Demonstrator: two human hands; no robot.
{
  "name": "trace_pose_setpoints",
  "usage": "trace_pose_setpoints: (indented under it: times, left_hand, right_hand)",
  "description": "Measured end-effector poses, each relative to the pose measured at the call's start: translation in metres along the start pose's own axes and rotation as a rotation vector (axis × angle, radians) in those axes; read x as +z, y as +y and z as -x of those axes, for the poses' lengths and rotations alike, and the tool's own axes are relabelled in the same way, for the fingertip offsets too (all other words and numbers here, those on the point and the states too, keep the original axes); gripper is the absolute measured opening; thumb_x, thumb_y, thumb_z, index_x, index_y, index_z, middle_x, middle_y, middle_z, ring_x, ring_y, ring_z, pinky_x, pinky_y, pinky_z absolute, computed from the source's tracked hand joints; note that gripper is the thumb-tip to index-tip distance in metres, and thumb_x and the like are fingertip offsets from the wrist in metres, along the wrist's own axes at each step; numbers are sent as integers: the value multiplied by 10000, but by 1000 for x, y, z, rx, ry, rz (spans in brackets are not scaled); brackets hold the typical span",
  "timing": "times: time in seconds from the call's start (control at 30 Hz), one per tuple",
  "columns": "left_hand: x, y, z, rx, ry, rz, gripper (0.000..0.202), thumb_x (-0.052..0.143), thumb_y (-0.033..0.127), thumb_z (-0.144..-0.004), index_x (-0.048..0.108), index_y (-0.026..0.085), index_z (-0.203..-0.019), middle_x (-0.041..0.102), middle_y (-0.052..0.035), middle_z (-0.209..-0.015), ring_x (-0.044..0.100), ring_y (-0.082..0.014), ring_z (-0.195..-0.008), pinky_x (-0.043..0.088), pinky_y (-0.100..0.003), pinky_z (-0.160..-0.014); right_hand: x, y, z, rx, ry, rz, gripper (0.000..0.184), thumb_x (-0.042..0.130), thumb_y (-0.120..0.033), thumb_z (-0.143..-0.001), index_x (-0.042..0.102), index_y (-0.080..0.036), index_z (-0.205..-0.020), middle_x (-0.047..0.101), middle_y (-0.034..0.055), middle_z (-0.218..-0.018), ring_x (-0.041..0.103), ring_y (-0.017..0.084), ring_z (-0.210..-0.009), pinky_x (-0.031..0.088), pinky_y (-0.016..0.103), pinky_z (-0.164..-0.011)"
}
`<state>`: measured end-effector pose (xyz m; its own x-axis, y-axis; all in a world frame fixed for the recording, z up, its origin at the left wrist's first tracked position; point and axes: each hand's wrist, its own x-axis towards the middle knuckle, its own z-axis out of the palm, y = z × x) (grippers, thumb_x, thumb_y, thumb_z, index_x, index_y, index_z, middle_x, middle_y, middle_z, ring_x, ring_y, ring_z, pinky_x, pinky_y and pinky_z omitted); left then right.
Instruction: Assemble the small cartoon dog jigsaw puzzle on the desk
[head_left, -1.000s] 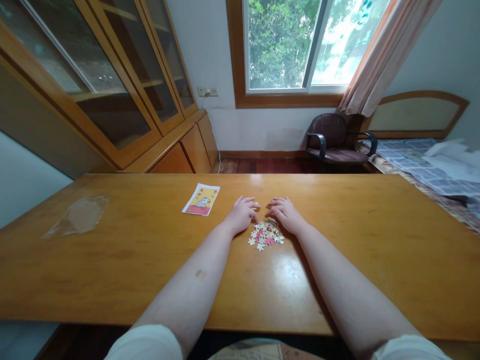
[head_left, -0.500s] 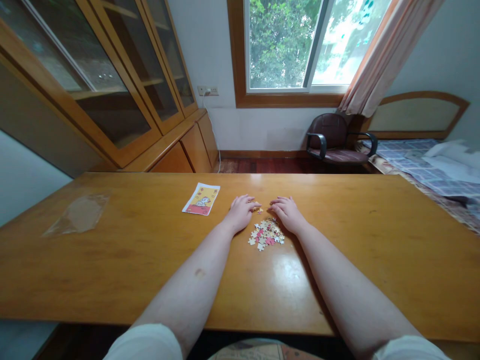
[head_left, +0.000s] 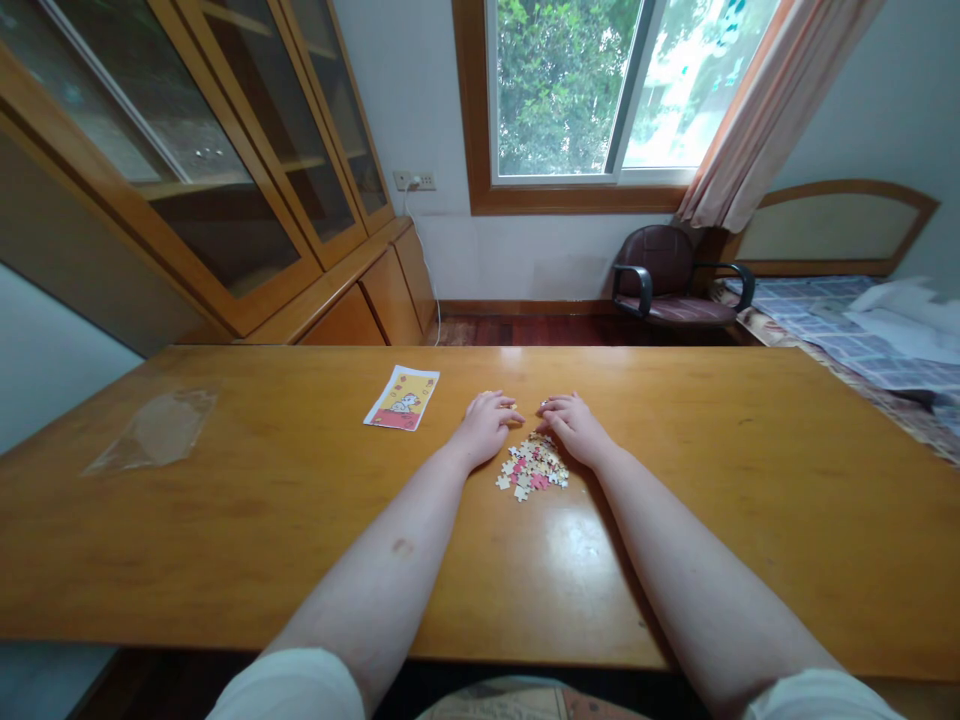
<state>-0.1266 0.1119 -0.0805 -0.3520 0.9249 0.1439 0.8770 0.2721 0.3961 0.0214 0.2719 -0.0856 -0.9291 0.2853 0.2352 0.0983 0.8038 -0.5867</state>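
A small heap of loose jigsaw pieces (head_left: pixel 532 468), white, pink and yellow, lies on the wooden table (head_left: pixel 300 520). My left hand (head_left: pixel 485 425) rests palm down at the heap's far left edge, fingers stretched towards the right. My right hand (head_left: pixel 571 424) rests palm down at the heap's far right edge, fingers pointing left. The fingertips of both hands nearly meet behind the heap. Neither hand holds anything. A picture card (head_left: pixel 403 398) with a white animal on yellow and red lies to the left of my left hand.
A clear plastic bag (head_left: pixel 155 429) lies flat at the table's far left. Behind the table stand a glass-door wooden cabinet (head_left: pixel 225 170), a dark armchair (head_left: pixel 675 278) under the window, and a bed (head_left: pixel 855 330) at the right.
Both hands shifted slightly away and back again behind the heap; their positions now are almost the same as one second ago. The pieces look the same.
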Motion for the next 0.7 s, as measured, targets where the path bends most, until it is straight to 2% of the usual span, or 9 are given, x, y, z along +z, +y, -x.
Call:
trace_pose_setpoints:
  times: [0.13, 0.3, 0.43, 0.57, 0.63, 0.7]
  left_hand:
    - [0, 4, 1, 71, -70, 1, 446, 443, 102, -814, 699, 318, -1107, 541, -6, -1356, 361, -227, -1343, 200, -485, -1167]
    - [1, 5, 2, 19, -114, -27, 456, 455, 130, -821, 668, 349, -1159, 517, 7, -1385, 327, -246, -1362, 179, -532, -1160]
    - [3, 2, 1, -67, -28, -62, 396, 470, 173, -832, 690, 339, -1117, 539, 4, -1364, 326, -264, -1362, 159, -557, -1156]
    - [1, -1, -1, -216, 78, -80, 304, 491, 180, -822, 736, 290, -965, 617, -23, -1258, 404, -271, -1304, 205, -564, -1138]
    - [0, -1, -2, -231, 92, -64, 305, 492, 167, -813, 734, 277, -962, 627, -30, -1239, 427, -267, -1287, 231, -551, -1133]
    - [0, 0, -2, -203, 92, -42, 334, 485, 149, -808, 723, 272, -1007, 626, -29, -1239, 430, -255, -1286, 242, -525, -1138]
  right_hand:
    - [1, 0, 0, 64, 23, 62, 446, 328, -370, -956, 758, -258, -913, 677, 53, -1142, 479, 271, -1207, 187, 569, -1084]
    - [2, 2, 0, 121, 63, 81, 464, 301, -366, -961, 747, -241, -933, 669, 63, -1149, 466, 266, -1219, 164, 541, -1099]
    - [0, 3, 0, 133, 84, 56, 478, 302, -368, -961, 744, -225, -849, 685, 66, -1095, 512, 258, -1156, 182, 521, -1093]
    - [-3, 0, 1, 5, 10, -31, 534, 287, -372, -969, 732, -209, -723, 703, 66, -942, 589, 207, -957, 284, 449, -1050]
    - [-4, -2, 1, -58, -26, -46, 534, 301, -372, -967, 734, -213, -697, 704, 61, -914, 590, 199, -932, 281, 451, -1052]
    - [-3, -2, 1, -66, -43, -26, 522, 311, -372, -966, 748, -227, -718, 705, 58, -966, 576, 213, -992, 247, 487, -1068]
